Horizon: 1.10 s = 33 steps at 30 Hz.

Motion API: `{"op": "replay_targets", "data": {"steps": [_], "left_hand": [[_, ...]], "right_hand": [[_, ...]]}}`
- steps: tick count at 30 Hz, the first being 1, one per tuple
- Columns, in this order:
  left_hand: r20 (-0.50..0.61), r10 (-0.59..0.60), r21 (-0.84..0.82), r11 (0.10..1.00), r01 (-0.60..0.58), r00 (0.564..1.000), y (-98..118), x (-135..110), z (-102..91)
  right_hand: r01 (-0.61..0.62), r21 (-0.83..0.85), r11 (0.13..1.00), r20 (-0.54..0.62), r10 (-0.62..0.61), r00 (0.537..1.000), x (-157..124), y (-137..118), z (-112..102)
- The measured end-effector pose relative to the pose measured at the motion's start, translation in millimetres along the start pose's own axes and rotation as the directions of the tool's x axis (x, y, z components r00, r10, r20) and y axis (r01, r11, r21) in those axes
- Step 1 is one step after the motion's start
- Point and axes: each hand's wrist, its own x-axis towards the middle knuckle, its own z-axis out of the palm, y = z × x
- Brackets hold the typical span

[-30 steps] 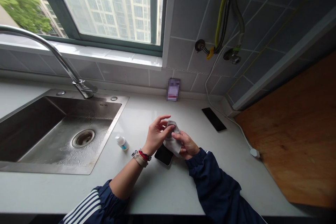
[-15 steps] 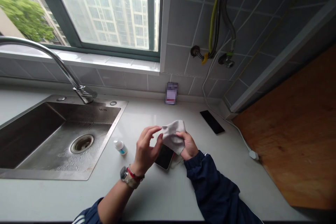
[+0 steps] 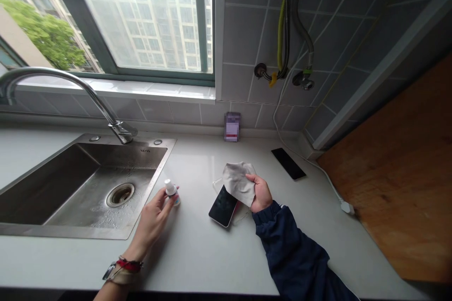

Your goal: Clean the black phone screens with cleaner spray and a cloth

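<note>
So this is a white stone countertop (image 3: 201, 256) with a stainless steel sink (image 3: 106, 231) set into it on the left, a curved chrome faucet (image 3: 72, 76) behind that, and a window (image 3: 141, 23) above. On the right there's a big wooden board (image 3: 395, 174), and a tiled wall (image 3: 243, 33) with hoses (image 3: 285, 23) runs along the back.

Middle of the counter, a smartphone (image 3: 222, 206) lies screen up, its long axis running diagonally from back right to front left. Just past its top edge sits a black slab (image 3: 288, 163), angled about the same way.

The right hand (image 3: 260, 193) has a grey cloth (image 3: 238, 182) bunched up, fingers and palm closed on it, right above the phone. The left hand (image 3: 151, 223) is by the sink edge, fingers wrapped around a small white-capped bottle (image 3: 171, 192). The bottle stands roughly upright, cap up, with a slight tilt. Can't tell if its base is touching the counter.
</note>
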Motion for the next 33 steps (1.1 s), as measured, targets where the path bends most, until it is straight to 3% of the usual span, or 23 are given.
{"op": "replay_targets", "data": {"steps": [3,6,9,12,14,17,19,22,26,33], "left_hand": [[0.086,0.012,-0.207,0.978,0.006,0.996,24.3,16.0,18.6],[0.241,0.049,-0.423,0.904,0.059,0.969,53.2,36.1,44.1],[0.317,0.139,-0.495,0.868,0.038,0.938,67.8,52.4,68.0],[0.252,0.212,-0.349,0.93,-0.116,0.944,68.8,55.5,83.7],[0.214,0.298,-0.189,0.947,-0.26,0.93,67.5,50.2,89.2],[0.269,0.447,-0.035,0.89,-0.456,0.853,66.5,39.2,94.0],[0.311,0.485,0.055,0.849,-0.525,0.817,65.3,34.3,97.2],[0.318,0.484,0.164,0.819,-0.55,0.816,60.7,31.5,102.0],[0.294,0.487,0.251,0.791,-0.558,0.822,55.0,30.5,105.1],[0.343,0.451,0.216,0.816,-0.536,0.824,59.1,36.0,99.6]], "right_hand": [[0.004,-0.025,1.0,-0.064,-0.006,0.998,0.8,-2.1,-3.0],[0.058,-0.075,0.995,-0.129,-0.067,0.989,3.1,-4.2,-8.3],[0.146,-0.167,0.975,-0.196,-0.178,0.964,5.4,-8.4,-16.1],[0.228,-0.306,0.925,-0.236,-0.305,0.923,4.4,-14.3,-21.2],[0.254,-0.412,0.875,-0.195,-0.357,0.913,0.6,-17.3,-19.4],[0.269,-0.57,0.776,-0.023,-0.342,0.939,-8.1,-18.4,-9.1],[0.28,-0.66,0.697,0.103,-0.286,0.953,-14.0,-17.5,-0.7],[0.304,-0.751,0.586,0.233,-0.196,0.953,-20.3,-15.6,7.6],[0.326,-0.812,0.484,0.301,-0.131,0.945,-22.7,-11.9,9.1],[0.337,-0.829,0.446,0.34,-0.076,0.937,-20.6,-8.1,4.8]]}}
